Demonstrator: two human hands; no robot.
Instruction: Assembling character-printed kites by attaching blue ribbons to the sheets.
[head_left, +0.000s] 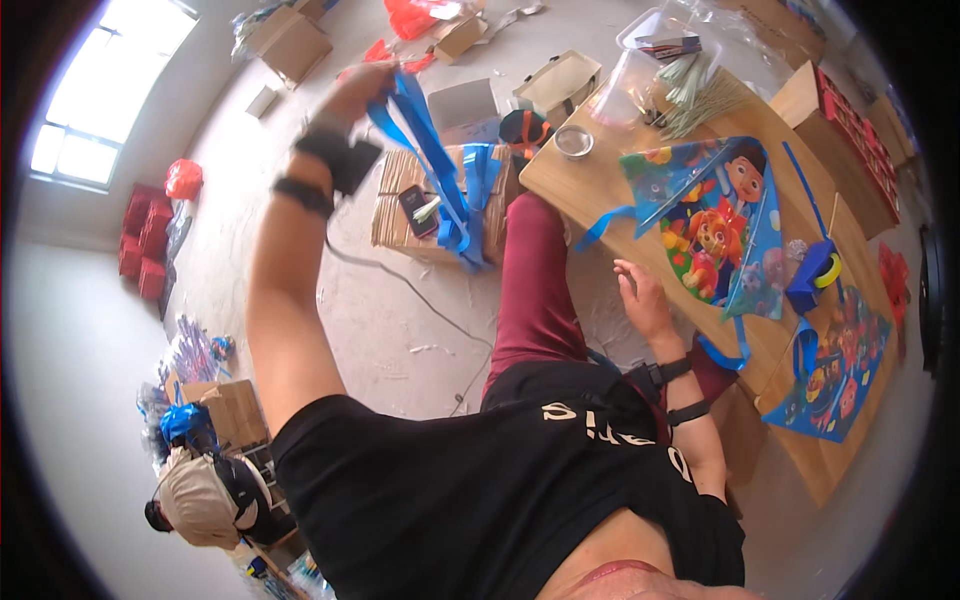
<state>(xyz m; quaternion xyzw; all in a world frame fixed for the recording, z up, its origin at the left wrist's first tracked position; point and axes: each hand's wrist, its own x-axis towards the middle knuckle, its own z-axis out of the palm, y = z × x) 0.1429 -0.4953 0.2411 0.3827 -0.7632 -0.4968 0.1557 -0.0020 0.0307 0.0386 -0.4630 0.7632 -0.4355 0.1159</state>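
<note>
My left hand point(362, 88) is raised to the left and grips a bunch of blue ribbon strips point(432, 160) that hang down toward a cardboard box point(400, 205). My right hand point(640, 292) rests open near the edge of a wooden table point(570, 185), fingers apart, holding nothing. Just right of that hand lies a colourful cartoon kite point(722, 215) with a blue ribbon tail point(600, 225). A second kite point(835, 375) lies at the table's near end. A phone point(417, 210) sits on the box.
A blue tape dispenser point(815, 275), a small metal bowl point(574, 141) and a bundle of thin sticks point(700, 100) are on the table. Cardboard boxes point(290, 42) and red bags point(183, 178) lie on the floor. Another person in a cap point(200, 500) sits at lower left.
</note>
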